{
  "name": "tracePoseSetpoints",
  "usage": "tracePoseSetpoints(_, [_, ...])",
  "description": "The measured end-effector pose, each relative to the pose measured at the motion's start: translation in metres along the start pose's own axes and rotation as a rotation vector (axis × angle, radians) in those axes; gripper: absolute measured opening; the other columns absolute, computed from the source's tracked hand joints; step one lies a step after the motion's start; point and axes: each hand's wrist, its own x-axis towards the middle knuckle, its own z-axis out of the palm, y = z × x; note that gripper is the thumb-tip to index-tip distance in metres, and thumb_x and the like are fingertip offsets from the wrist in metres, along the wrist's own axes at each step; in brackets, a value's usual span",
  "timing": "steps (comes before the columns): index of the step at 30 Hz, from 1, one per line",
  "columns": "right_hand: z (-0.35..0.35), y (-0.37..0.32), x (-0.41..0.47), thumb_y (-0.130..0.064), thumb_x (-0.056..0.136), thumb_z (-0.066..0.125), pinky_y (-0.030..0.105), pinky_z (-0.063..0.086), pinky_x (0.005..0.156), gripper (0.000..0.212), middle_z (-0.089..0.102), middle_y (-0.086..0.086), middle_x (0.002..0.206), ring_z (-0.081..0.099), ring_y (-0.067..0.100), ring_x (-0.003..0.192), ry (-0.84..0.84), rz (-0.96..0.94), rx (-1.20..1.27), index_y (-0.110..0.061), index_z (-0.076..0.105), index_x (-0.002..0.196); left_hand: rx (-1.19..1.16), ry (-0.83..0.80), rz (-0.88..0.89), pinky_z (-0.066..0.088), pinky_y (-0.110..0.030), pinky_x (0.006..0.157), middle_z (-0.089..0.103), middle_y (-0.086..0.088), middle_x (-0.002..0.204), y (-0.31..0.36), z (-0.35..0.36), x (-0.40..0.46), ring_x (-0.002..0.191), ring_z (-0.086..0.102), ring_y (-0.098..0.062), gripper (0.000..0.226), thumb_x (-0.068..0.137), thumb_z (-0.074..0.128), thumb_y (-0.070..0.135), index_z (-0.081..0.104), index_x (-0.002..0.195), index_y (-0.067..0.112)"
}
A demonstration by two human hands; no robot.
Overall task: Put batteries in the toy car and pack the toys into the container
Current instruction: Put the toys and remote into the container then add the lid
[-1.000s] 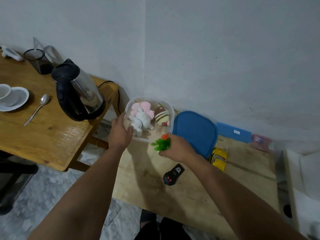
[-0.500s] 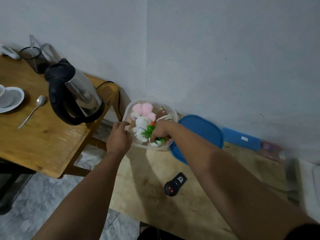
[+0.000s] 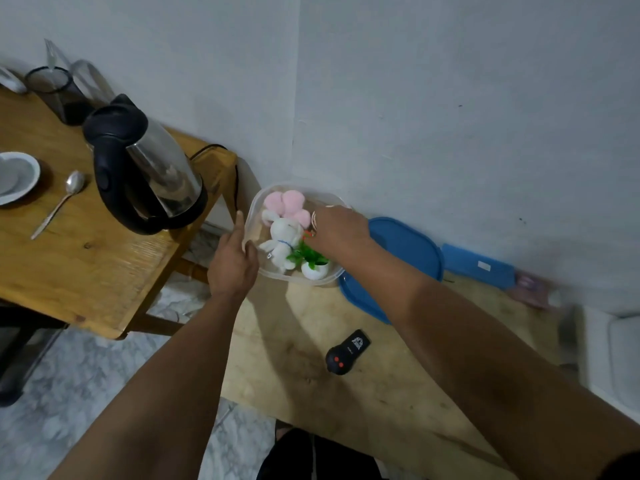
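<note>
A: Nearest on the tabletop [image 3: 311, 403] lies the black remote [image 3: 347, 352], alone, with bare wood all around it. I think it waits for its turn.

B: And the hands?

A: The left hand [image 3: 232, 263] rests against the near-left wall of the clear container [image 3: 254, 211], fingers mostly straight, one pointing up. It seems to steady the box, not to grip it. The right hand [image 3: 341, 230] is inside, over the far-right part. Its fingers are hidden under the hand, so I cannot tell if they hold something.

B: What is packed?

A: A small potted plant toy [image 3: 310, 261] at the near edge, a white plush [image 3: 284, 239] beside it, a pink plush [image 3: 289, 206] at the far side. They are close together.

B: Room for more?

A: Little, I judge. The container stands near the wall, and the higher table with the kettle [image 3: 145, 168] is just at its left. The blue lid [image 3: 405, 258] lies at the right, partly under the container, and the open wood is on the near side. The toy car I cannot see here.
</note>
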Motion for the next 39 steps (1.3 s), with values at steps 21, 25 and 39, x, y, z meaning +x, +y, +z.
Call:
tracePoseSetpoints(21, [0.121, 0.067, -0.151, -0.045, 0.075, 0.066, 0.044, 0.047, 0.088, 0.049, 0.056, -0.006, 0.112, 0.053, 0.02, 0.106, -0.301, -0.276, 0.064, -0.04, 0.048, 0.119, 0.096, -0.139, -0.056, 0.057, -0.048, 0.089, 0.063, -0.019, 0.124, -0.003, -0.014, 0.001, 0.11, 0.062, -0.04, 0.056, 0.095, 0.054, 0.028, 0.051, 0.151, 0.022])
tracePoseSetpoints(25, [0.092, 0.071, -0.145, -0.041, 0.069, 0.077, 0.039, 0.056, 0.088, 0.054, 0.067, -0.013, 0.109, 0.064, 0.009, 0.1, -0.154, -0.046, 0.614, -0.039, 0.055, 0.118, 0.049, -0.179, -0.028, 0.06, -0.045, 0.081, 0.07, -0.016, 0.113, -0.004, -0.024, -0.011, 0.097, 0.068, -0.038, 0.061, 0.087, 0.057, 0.044, 0.058, 0.143, 0.02])
tracePoseSetpoints(39, [-0.002, 0.082, -0.012, -0.033, 0.08, 0.078, 0.037, 0.054, 0.071, 0.044, 0.071, 0.001, 0.104, 0.066, 0.025, 0.092, 0.274, 0.083, 0.358, -0.025, 0.063, 0.121, -0.219, -0.111, 0.137, 0.056, -0.039, 0.093, 0.07, -0.004, 0.125, 0.062, -0.036, 0.033, 0.109, 0.067, -0.022, 0.037, 0.098, 0.055, 0.014, 0.067, 0.133, 0.016])
